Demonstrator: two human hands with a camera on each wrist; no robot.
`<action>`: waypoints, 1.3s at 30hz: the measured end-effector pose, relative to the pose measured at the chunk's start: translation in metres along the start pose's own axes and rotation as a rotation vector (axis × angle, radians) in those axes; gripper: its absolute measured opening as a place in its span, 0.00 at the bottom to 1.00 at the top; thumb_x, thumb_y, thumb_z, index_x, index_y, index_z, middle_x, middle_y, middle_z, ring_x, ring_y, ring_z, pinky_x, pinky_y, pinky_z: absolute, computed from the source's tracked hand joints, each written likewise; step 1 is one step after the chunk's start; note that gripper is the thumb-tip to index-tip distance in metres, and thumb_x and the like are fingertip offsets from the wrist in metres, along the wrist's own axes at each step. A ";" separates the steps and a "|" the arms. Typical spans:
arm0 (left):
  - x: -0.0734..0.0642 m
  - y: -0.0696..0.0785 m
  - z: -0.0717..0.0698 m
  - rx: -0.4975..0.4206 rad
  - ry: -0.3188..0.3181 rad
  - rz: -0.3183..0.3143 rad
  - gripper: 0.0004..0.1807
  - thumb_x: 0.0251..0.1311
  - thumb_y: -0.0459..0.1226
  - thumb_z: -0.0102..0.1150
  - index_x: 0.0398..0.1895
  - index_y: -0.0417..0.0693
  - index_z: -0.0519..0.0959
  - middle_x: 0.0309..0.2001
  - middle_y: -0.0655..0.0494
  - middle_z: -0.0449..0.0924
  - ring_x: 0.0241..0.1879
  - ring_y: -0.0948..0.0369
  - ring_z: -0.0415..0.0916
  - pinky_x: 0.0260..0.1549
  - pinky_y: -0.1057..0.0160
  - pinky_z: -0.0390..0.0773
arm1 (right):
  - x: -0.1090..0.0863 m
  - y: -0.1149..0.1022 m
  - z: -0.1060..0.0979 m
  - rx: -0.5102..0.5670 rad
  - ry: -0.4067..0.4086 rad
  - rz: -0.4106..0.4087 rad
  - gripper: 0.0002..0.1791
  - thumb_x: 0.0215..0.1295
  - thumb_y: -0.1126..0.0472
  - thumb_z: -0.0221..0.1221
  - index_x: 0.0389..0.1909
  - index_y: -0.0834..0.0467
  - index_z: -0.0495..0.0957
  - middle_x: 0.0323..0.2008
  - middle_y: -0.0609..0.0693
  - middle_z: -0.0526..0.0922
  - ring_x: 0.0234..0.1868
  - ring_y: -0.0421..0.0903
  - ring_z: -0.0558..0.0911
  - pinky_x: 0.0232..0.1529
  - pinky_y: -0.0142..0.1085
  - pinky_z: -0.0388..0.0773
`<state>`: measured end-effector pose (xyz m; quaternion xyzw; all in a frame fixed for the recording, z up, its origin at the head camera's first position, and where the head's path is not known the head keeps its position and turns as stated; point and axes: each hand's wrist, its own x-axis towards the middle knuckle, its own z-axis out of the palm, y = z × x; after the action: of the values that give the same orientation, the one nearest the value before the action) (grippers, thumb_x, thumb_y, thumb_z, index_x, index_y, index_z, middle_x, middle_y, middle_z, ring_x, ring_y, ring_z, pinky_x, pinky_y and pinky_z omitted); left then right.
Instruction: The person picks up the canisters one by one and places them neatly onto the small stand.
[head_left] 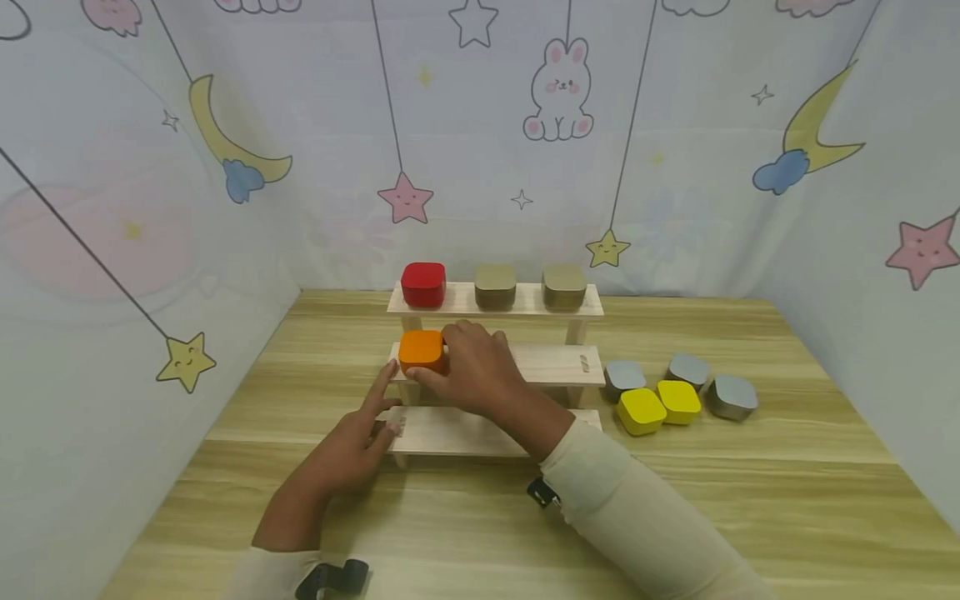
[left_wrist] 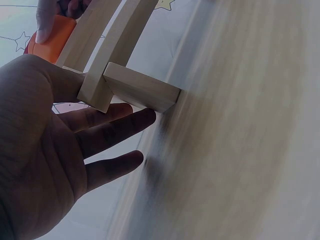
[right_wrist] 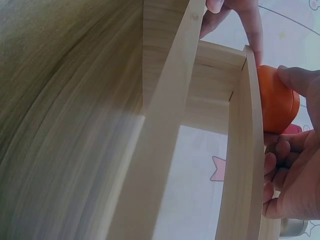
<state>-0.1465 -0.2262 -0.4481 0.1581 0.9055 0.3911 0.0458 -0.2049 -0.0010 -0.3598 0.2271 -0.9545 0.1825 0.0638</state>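
An orange rounded-square block point(head_left: 421, 350) sits at the left end of the middle step of a three-tier wooden shelf point(head_left: 555, 363). My right hand point(head_left: 480, 367) pinches it from the right, thumb at the front and fingers behind. The left hand point(head_left: 351, 450) steadies the shelf's left end: its thumb rests on the bottom step, and one finger reaches up to the middle step beside the block. In the left wrist view the other fingers point(left_wrist: 112, 135) stretch out straight near the shelf's leg point(left_wrist: 142, 87). On the top step a red block point(head_left: 423, 285) stands at the left.
Two beige blocks point(head_left: 495, 287) share the top step with the red one. On the wooden table point(head_left: 795, 492), right of the shelf, two yellow blocks point(head_left: 642, 412) and several grey blocks point(head_left: 732, 396) lie grouped. A printed curtain point(head_left: 480, 150) surrounds the table's back and sides.
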 end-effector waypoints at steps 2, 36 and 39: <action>0.000 0.000 0.000 0.000 -0.002 0.000 0.51 0.84 0.32 0.49 0.90 0.73 0.27 0.84 0.33 0.62 0.67 0.34 0.82 0.70 0.33 0.78 | 0.000 0.000 0.000 -0.003 0.001 -0.001 0.32 0.70 0.28 0.65 0.48 0.55 0.82 0.37 0.45 0.80 0.41 0.43 0.78 0.50 0.46 0.77; 0.000 0.002 0.000 0.009 -0.018 -0.032 0.51 0.84 0.35 0.50 0.90 0.75 0.27 0.80 0.34 0.69 0.67 0.35 0.83 0.70 0.33 0.78 | -0.002 -0.001 0.003 -0.020 -0.028 0.024 0.36 0.63 0.26 0.70 0.49 0.55 0.81 0.35 0.44 0.78 0.38 0.44 0.77 0.48 0.46 0.77; 0.000 0.004 0.000 0.012 -0.019 -0.037 0.51 0.84 0.36 0.50 0.90 0.75 0.27 0.81 0.35 0.68 0.67 0.35 0.83 0.70 0.33 0.79 | -0.004 -0.003 0.002 -0.028 -0.022 0.034 0.37 0.61 0.26 0.72 0.47 0.55 0.81 0.34 0.44 0.78 0.37 0.44 0.77 0.46 0.45 0.75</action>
<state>-0.1458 -0.2239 -0.4453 0.1451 0.9101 0.3834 0.0606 -0.1999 -0.0026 -0.3615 0.2117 -0.9614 0.1675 0.0535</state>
